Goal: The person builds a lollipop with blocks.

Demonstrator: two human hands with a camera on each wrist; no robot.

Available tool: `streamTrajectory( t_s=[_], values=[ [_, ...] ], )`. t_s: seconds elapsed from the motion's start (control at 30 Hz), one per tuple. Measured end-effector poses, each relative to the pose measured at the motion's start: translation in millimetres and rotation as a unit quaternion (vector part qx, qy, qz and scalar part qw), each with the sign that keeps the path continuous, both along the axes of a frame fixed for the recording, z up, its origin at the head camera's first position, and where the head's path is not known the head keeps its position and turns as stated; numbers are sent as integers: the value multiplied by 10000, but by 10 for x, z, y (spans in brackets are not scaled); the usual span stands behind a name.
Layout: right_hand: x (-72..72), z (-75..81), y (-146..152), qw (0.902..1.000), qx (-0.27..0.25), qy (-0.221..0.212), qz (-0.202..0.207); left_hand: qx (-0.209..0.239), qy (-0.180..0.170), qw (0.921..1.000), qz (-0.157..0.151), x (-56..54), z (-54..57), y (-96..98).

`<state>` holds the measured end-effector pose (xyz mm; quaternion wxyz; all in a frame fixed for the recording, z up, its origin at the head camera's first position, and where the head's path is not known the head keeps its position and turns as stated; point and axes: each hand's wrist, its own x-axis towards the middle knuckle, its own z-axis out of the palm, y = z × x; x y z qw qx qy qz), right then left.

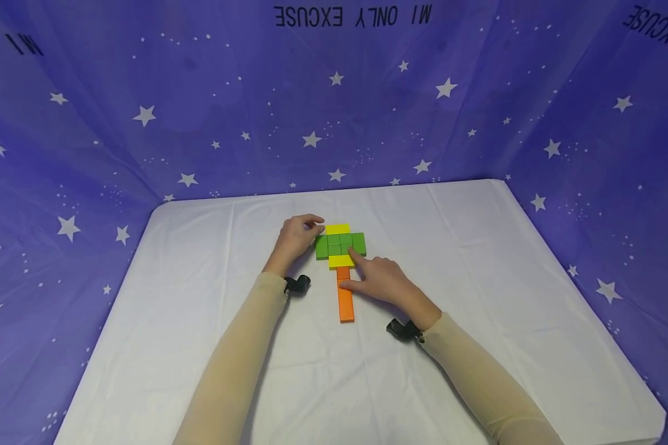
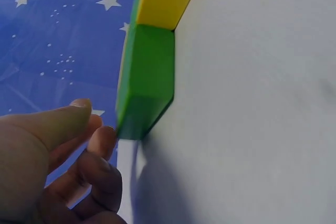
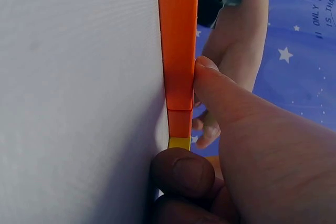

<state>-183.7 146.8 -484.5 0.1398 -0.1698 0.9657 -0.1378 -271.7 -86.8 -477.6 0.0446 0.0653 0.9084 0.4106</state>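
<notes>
A flat figure of building blocks lies on the white cloth in the head view. Several green blocks form its wide middle, with a yellow block above and another yellow block below. Under these runs a stem of orange blocks. My left hand is beside the upper left corner of the green part; in the left wrist view its loosely bent fingers hold nothing. My right hand lies over the figure's right side, its index finger at the green blocks and its thumb touching the orange stem.
A white cloth covers the table. Purple star-patterned fabric hangs behind and at both sides. Each wrist wears a small black camera, one on the left and one on the right.
</notes>
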Motion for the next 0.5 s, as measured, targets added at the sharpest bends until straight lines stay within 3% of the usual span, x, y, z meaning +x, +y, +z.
streamTrajectory(
  t_s=[0.5],
  values=[
    [-13,35,77,9990,-426,63,87,-238,433,9988,24,329,221,-402]
  ],
)
